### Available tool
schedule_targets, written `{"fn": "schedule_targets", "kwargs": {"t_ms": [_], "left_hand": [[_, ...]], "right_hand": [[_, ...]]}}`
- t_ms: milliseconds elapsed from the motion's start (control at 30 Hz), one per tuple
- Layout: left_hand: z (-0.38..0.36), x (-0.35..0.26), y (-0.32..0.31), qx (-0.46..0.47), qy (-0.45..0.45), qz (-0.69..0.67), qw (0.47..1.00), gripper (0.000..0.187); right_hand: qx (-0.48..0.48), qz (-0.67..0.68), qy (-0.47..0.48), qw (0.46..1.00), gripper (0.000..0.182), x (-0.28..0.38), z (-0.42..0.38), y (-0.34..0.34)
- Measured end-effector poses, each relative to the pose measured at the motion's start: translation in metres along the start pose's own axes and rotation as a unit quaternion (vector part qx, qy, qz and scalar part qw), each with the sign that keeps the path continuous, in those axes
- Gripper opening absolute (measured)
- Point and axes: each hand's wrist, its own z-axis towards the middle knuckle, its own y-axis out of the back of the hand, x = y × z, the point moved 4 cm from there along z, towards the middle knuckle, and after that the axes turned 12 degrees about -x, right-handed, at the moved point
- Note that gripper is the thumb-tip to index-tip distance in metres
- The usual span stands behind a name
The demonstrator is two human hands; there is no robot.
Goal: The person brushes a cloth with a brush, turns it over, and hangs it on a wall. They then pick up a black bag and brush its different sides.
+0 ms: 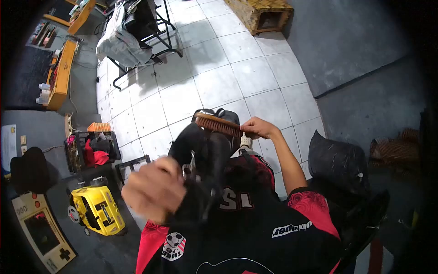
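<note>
A wooden-backed brush (217, 124) with brown bristles is in my right hand (259, 128), pinched at its near end. Its bristles face a black bag-like thing (200, 146) with straps and a metal clip, and lie over its upper part. I cannot make out its exact kind. My left hand (153, 188) is curled and smeared by motion at the left side of this black thing, seemingly gripping it by a part that the fingers hide. The black thing is raised in front of my chest, above my lap.
A yellow toy car (96, 208) and a crate of cloths (96, 148) are on the left. A chair draped with cloth (130, 36) stands ahead on the tiled floor (216, 66). A dark cushion (338, 160) lies at right. A wooden box (260, 16) sits at the far wall.
</note>
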Motion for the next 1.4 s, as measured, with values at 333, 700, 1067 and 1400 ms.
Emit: {"fn": "schedule_targets", "kwargs": {"t_ms": [333, 700, 1067, 1400], "left_hand": [[0.0, -0.025, -0.008, 0.221, 0.079, -0.04, 0.971, 0.014], [0.0, -0.009, -0.006, 0.214, 0.035, 0.051, 0.975, 0.02], [-0.016, -0.013, 0.014, -0.093, -0.022, 0.184, 0.978, 0.005], [0.002, 0.025, 0.016, -0.097, 0.149, 0.472, 0.863, 0.013]], "right_hand": [[-0.388, -0.44, -0.074, 0.807, 0.05, -0.118, -0.006, 0.078], [0.089, -0.104, -0.003, 0.991, 0.036, 0.044, -0.102, -0.01], [-0.391, -0.524, -0.152, 0.741, 0.047, -0.154, -0.027, 0.071], [-0.161, 0.027, 0.3, 0.94, 0.033, 0.071, -0.077, -0.108]]}}
